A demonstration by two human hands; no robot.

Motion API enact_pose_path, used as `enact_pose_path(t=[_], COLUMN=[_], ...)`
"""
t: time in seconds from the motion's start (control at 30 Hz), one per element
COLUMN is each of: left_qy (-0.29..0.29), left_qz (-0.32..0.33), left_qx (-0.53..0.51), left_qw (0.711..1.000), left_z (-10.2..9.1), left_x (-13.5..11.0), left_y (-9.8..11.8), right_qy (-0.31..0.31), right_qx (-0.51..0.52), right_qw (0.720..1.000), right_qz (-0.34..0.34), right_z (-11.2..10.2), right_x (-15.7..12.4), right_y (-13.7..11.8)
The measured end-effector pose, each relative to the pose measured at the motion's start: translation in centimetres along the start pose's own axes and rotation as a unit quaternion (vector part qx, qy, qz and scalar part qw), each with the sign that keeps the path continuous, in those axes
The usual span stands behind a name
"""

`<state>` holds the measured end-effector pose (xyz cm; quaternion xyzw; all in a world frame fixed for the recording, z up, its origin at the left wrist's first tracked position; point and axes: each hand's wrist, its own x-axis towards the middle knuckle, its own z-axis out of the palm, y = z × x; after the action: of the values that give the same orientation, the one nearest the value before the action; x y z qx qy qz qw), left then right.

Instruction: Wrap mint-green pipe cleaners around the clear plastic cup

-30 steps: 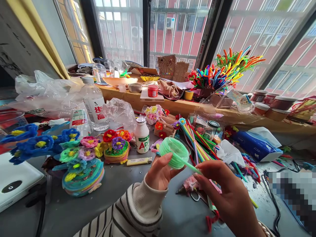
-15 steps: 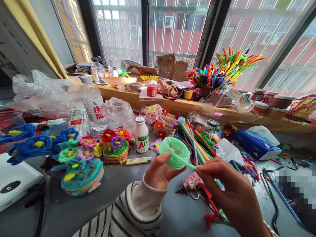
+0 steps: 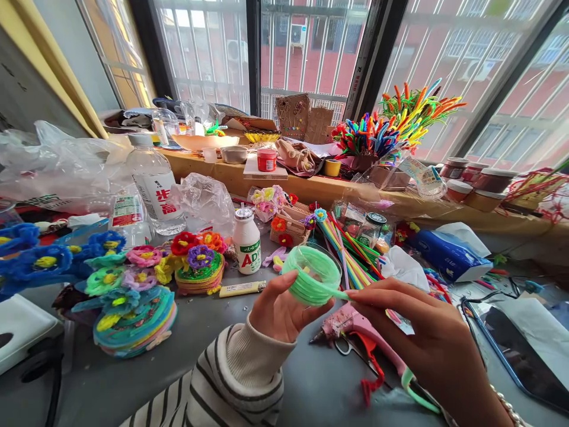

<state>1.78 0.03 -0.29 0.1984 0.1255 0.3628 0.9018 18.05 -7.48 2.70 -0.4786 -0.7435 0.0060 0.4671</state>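
Cup (image 3: 316,265) in fuzzy green coils (image 3: 306,292); left grip (image 3: 276,309) cradling cup, right grip (image 3: 411,332) pinching strand (image 3: 339,293).

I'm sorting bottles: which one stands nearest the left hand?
The opaque white bottle marked AD, just beyond the pale lighter. The clear bottles stand farther from the left hand.

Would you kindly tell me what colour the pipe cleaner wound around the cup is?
The pipe cleaner is light mint green, best seen in the head view.
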Motion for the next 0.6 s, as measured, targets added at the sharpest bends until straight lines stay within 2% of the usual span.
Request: enact_pose_path(t=[0.13, 0.37, 0.6], left_qy=[-0.011, -0.044, -0.042], left_qz=[-0.008, -0.007, -0.002], left_qx=[-0.007, 0.004, 0.007], left_qw=[1.0, 0.999, 0.999], left_z=[-0.08, -0.55, -0.5], left_x=[0.03, 0.11, 0.23], left_y=[-0.03, -0.1, -0.07], right_qy=[0.01, -0.017, -0.019], right_qx=[-0.005, -0.005, 0.006], right_qw=[0.999, 1.0, 1.0], right_qz=[0.039, -0.004, 0.002], right_z=[-0.14, -0.39, -0.36], right_x=[-0.2, 0.41, 0.11], right_y=[0.03, -0.04, 0.03])
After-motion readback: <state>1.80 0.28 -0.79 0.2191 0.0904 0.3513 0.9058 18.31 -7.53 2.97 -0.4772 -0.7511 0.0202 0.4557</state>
